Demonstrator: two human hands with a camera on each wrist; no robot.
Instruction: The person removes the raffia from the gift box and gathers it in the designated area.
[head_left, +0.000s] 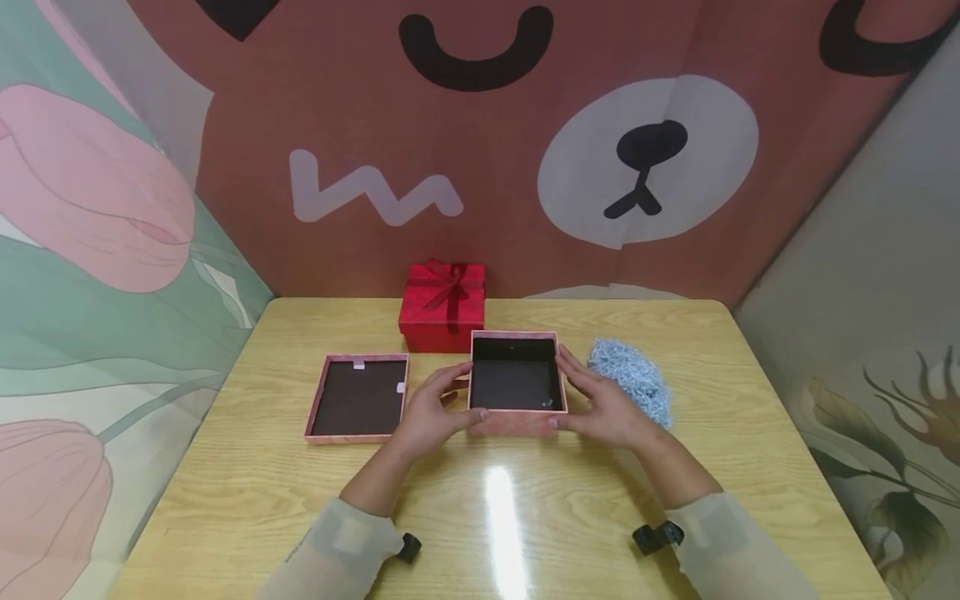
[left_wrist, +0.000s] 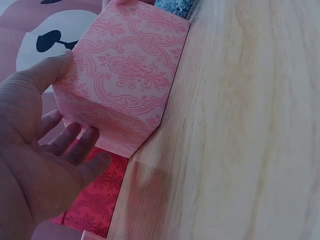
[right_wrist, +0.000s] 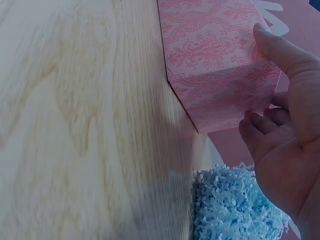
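A pink patterned gift box point(head_left: 517, 423) stands lidless on the table, its dark inside facing up and a few pale specks in one corner. My left hand point(head_left: 435, 412) holds its left side, thumb on the front face and fingers along the side wall, as the left wrist view shows. On the opposite side my right hand point(head_left: 603, 408) grips it the same way, thumb at the front near the rim point(right_wrist: 262, 37). The box's lid point(head_left: 356, 398) lies inside-up to the left. Just beyond the right hand is a heap of light blue shredded paper point(head_left: 633, 375).
A closed red gift box point(head_left: 442, 308) with a ribbon bow sits behind the pink box, close to the back wall. The wooden table point(head_left: 435, 533) reaches a bear-print backdrop point(head_left: 510, 258) at its far edge, with printed cloth on both sides.
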